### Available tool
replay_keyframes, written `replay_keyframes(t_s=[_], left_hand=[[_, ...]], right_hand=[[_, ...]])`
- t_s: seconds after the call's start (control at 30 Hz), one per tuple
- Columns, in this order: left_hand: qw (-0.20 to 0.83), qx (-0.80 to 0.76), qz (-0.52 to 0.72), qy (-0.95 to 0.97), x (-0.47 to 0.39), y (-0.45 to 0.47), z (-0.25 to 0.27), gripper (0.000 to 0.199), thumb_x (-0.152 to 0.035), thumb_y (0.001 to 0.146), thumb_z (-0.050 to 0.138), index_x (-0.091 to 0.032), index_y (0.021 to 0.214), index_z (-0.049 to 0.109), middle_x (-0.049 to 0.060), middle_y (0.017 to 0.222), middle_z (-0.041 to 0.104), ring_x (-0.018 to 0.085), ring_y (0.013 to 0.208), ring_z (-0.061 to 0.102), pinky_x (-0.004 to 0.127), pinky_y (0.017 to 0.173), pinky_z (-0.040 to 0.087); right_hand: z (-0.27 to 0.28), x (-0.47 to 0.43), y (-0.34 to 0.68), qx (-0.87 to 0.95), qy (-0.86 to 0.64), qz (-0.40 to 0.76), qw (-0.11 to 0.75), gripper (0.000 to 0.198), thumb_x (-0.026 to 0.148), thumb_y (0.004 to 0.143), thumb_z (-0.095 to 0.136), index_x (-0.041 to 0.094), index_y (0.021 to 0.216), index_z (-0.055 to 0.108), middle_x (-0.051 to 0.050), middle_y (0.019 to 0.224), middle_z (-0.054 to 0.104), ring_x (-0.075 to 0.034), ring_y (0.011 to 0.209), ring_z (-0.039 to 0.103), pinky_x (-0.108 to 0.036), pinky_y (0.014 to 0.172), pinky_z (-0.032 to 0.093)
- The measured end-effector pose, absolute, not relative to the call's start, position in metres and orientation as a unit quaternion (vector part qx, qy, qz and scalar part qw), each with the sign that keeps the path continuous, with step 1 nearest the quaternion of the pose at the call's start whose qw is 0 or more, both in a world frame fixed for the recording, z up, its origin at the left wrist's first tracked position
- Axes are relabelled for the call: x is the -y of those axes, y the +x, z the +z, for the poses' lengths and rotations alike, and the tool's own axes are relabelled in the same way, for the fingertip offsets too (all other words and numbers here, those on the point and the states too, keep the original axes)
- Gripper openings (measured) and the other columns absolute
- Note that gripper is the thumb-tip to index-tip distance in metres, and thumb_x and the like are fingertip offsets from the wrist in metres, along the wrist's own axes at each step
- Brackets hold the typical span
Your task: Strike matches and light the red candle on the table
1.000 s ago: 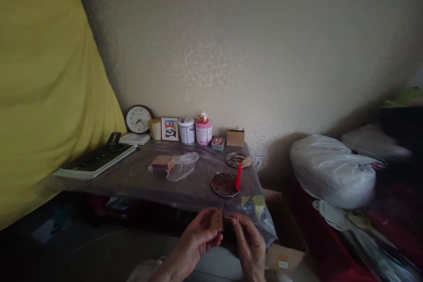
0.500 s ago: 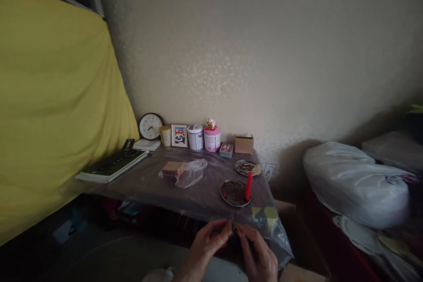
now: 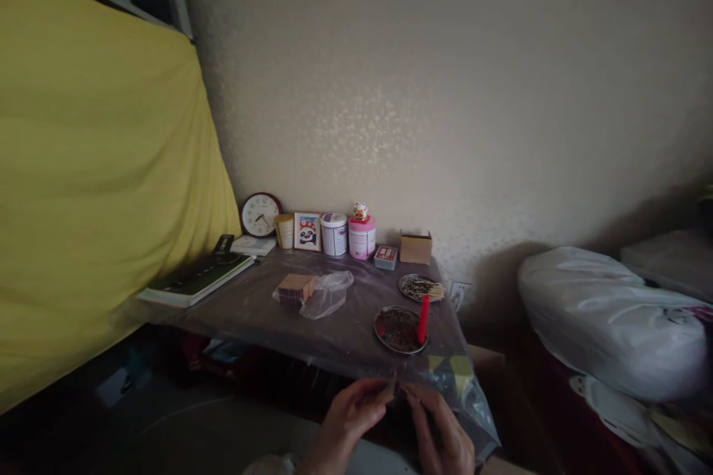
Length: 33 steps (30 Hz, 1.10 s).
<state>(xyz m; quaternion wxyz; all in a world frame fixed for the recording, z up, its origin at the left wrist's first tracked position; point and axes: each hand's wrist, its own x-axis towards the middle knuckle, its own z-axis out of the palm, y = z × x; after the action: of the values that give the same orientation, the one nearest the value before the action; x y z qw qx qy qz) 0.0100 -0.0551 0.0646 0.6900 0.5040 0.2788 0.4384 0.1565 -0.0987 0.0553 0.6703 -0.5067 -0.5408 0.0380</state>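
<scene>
My left hand is closed on a small brown matchbox, held low in front of the table's near edge. Close beside it, my right hand is pinched; whatever lies between its fingertips is too small and dark to make out. Just beyond the hands, a red candle stands upright at the right side of a round metal plate with dark residue on it. Behind that, matchsticks lie on a second round plate.
A stack of small boxes sits by a clear plastic bag on the covered table. Along the wall stand a clock, a framed picture, tins and an open carton. White bags bulge at the right.
The whole view has shifted slightly, so everything sits a little lower and farther right. Both hands stay together at the matchbox, which shows more clearly between the fingers.
</scene>
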Motion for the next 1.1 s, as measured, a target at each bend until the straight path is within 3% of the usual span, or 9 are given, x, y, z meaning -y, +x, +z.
replay_keyframes(t_s=[0.33,0.6,0.8,1.0,1.1], left_hand=[[0.707,-0.277,0.450,0.470,0.064,0.015,0.076,0.026,-0.032,0.070,0.068,-0.018,0.092,0.070,0.009,0.096,0.071,0.026,0.096,0.060,0.040,0.091,0.041],[0.741,-0.239,0.468,0.418,0.070,0.017,0.085,0.018,-0.025,0.077,0.061,-0.017,0.092,0.068,0.007,0.095,0.069,0.021,0.096,0.058,0.037,0.094,0.039],[0.744,-0.237,0.464,0.418,0.070,0.020,0.081,0.015,-0.024,0.076,0.062,-0.017,0.088,0.068,0.005,0.090,0.069,0.020,0.094,0.058,0.037,0.093,0.039],[0.740,-0.279,0.468,0.396,0.063,0.022,0.073,0.014,-0.025,0.071,0.068,-0.017,0.082,0.070,0.005,0.084,0.070,0.020,0.089,0.059,0.033,0.087,0.041],[0.733,-0.284,0.470,0.401,0.062,0.022,0.076,0.015,-0.026,0.069,0.070,-0.017,0.081,0.070,0.006,0.083,0.070,0.020,0.086,0.060,0.033,0.084,0.042]], right_hand=[[0.064,0.101,0.165,0.580,-0.486,0.032,0.653,0.015,0.019,0.076,0.065,0.025,0.088,0.072,-0.003,0.084,0.073,-0.019,0.077,0.069,-0.023,0.072,0.055],[0.070,0.109,0.159,0.591,-0.508,-0.020,0.626,0.020,0.014,0.080,0.059,0.024,0.094,0.069,-0.003,0.088,0.073,-0.017,0.079,0.069,-0.022,0.074,0.055],[0.068,0.104,0.163,0.644,-0.475,-0.106,0.590,0.021,0.014,0.085,0.053,0.021,0.099,0.066,-0.005,0.088,0.072,-0.016,0.081,0.068,-0.023,0.073,0.056],[0.080,0.117,0.170,0.651,-0.467,-0.121,0.586,0.023,0.010,0.085,0.051,0.020,0.102,0.063,-0.007,0.094,0.070,-0.017,0.086,0.067,-0.026,0.077,0.054],[0.071,0.113,0.176,0.697,-0.452,-0.116,0.545,0.025,0.012,0.084,0.052,0.023,0.103,0.064,-0.006,0.097,0.070,-0.019,0.090,0.067,-0.030,0.078,0.054]])
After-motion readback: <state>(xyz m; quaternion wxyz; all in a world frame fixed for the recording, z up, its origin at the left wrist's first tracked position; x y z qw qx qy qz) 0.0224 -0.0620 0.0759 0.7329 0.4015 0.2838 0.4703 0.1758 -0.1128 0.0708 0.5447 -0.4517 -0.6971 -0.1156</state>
